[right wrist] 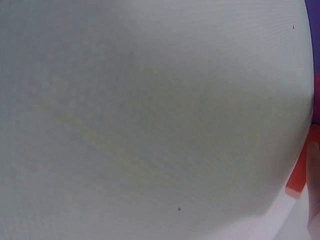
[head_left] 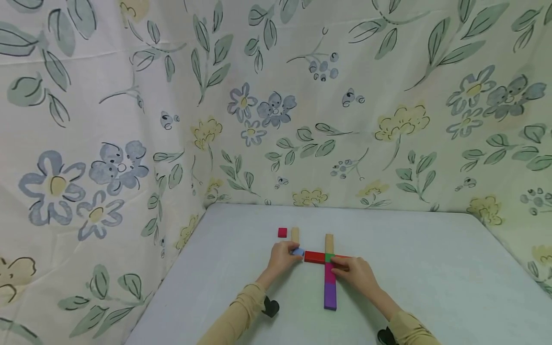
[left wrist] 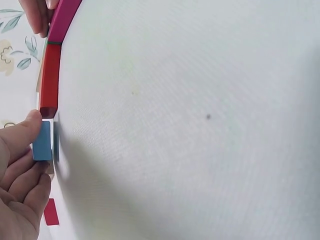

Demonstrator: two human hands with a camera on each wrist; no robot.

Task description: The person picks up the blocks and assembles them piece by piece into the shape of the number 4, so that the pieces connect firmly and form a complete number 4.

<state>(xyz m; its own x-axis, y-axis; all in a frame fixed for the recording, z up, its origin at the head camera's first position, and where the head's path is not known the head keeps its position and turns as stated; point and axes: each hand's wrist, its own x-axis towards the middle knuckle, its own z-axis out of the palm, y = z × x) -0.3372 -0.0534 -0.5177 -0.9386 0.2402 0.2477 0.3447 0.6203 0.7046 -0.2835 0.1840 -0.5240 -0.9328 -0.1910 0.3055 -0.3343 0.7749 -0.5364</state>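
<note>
In the head view my left hand (head_left: 282,258) pinches a small blue block (left wrist: 42,141) between thumb and fingers. The block stands at the left end of a red block (head_left: 315,257), very close to it. My right hand (head_left: 355,274) is at the middle of a cross of blocks, its thumb and index finger about an orange-red block (right wrist: 300,172) on the right arm. Its fingertips also reach the green block (head_left: 329,258) at the centre. Below the green one lie a magenta block (head_left: 329,273) and a purple block (head_left: 330,297). A tan block (head_left: 329,243) extends above it.
A small crimson block (head_left: 282,232) and another tan block (head_left: 295,234) lie beyond my left hand. The white table (head_left: 431,268) ends at a floral cloth (head_left: 366,167) behind and at the left. Dark heart-shaped pieces (head_left: 270,306) show at the sleeves.
</note>
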